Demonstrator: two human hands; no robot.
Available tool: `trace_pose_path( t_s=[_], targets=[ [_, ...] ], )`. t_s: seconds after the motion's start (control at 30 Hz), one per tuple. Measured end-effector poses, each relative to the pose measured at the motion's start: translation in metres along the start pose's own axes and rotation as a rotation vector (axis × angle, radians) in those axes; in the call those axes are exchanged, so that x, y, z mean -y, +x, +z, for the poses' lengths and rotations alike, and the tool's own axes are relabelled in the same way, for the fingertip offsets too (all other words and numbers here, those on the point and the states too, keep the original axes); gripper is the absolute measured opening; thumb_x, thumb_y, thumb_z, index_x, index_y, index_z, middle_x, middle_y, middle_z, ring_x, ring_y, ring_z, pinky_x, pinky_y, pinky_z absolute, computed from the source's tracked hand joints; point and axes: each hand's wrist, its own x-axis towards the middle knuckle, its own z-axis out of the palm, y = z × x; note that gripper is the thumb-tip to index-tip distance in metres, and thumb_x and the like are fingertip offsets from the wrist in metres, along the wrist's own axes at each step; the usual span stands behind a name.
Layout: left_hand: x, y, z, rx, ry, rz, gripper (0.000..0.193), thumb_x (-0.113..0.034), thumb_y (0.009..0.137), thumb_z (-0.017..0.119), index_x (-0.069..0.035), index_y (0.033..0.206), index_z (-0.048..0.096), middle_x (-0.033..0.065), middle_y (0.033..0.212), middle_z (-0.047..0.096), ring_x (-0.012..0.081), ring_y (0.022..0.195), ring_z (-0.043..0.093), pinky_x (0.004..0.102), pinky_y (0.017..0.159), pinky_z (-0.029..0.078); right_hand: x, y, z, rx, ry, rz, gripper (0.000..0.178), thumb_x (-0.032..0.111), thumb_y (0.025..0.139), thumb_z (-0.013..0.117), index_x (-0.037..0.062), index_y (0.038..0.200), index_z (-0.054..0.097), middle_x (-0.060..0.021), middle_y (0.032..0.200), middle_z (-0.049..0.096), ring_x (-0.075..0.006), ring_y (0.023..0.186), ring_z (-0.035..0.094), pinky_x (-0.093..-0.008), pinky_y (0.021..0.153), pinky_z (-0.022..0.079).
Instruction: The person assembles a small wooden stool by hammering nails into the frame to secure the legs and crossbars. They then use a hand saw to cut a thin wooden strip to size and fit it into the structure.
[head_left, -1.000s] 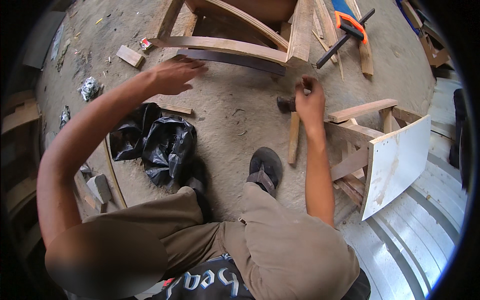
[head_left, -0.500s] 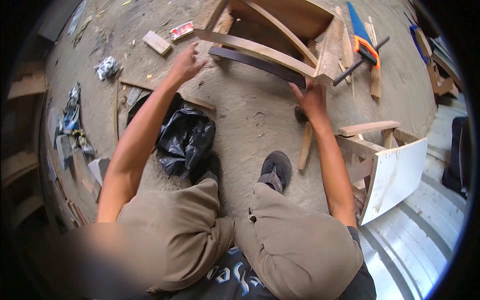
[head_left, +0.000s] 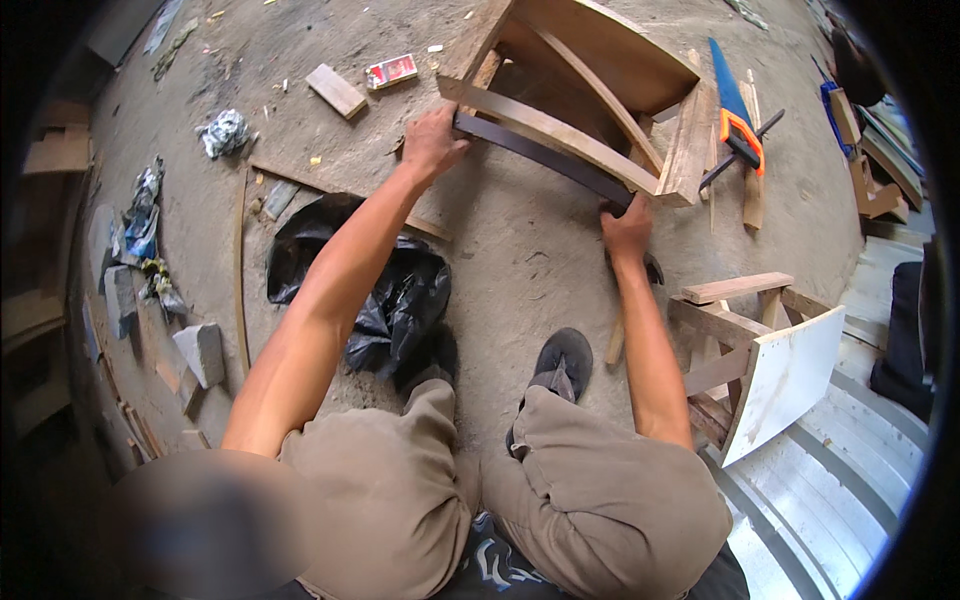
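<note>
The dusty floor (head_left: 520, 300) carries a wooden frame (head_left: 550, 132), black bag (head_left: 407, 300), grey block (head_left: 200, 355) and what may be crumpled foil (head_left: 224, 133).

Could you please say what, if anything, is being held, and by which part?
The left hand and right hand appear to grip opposite ends of the dark strip.

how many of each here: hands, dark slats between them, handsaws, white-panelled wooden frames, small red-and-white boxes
Hands: 2, left hand and right hand
Dark slat between them: 1
Handsaw: 1
White-panelled wooden frame: 1
Small red-and-white box: 1
Total: 6
</note>
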Motion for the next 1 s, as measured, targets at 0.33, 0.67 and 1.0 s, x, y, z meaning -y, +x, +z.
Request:
trace_pose_path(
  t_s=[0.33, 0.67, 1.0],
  targets=[
    [0.008, -0.016, 0.020, -0.145, 0.025, 0.186, 0.052, -0.026, 0.071, 0.078, -0.004, 0.114, 0.056, 0.0175, 0.105, 0.065, 0.0334, 0.110, 0.059, 0.0473, 0.093, 0.043, -0.009, -0.001, -0.001, -0.092, 0.081, -0.059, 0.055, 0.024, 0.074, 0.074, -0.0007, 0.120, 0.056, -0.0267, 0.112, 0.063, -0.0456, 0.110, 0.057, -0.0536, 0.096, 0.040],
    [-0.026, 0.000, -0.031, -0.317, -0.255, 0.195, 0.035, -0.031, 0.070, 0.080, -0.003, 0.088, 0.069, 0.0184, 0.076, 0.067, 0.0364, 0.076, 0.066, 0.0464, 0.073, 0.053, 0.029, 0.034, -0.065, -0.126, 0.365, 0.132, 0.040, 0.023, 0.075, 0.075, 0.0001, 0.105, 0.064, -0.0240, 0.094, 0.070, -0.0402, 0.091, 0.069, -0.0439, 0.079, 0.053],
    [-0.051, 0.035, -0.072, -0.277, -0.135, 0.170, 0.046, -0.042, 0.080, 0.072, 0.003, 0.091, 0.066, 0.0232, 0.083, 0.069, 0.0379, 0.083, 0.070, 0.0470, 0.079, 0.054, 0.036, 0.075, -0.094, -0.184, 0.399, -0.001, 0.036, 0.028, 0.076, 0.073, -0.0015, 0.095, 0.067, -0.0229, 0.086, 0.071, -0.0405, 0.084, 0.069, -0.0443, 0.080, 0.053]
  ],
)
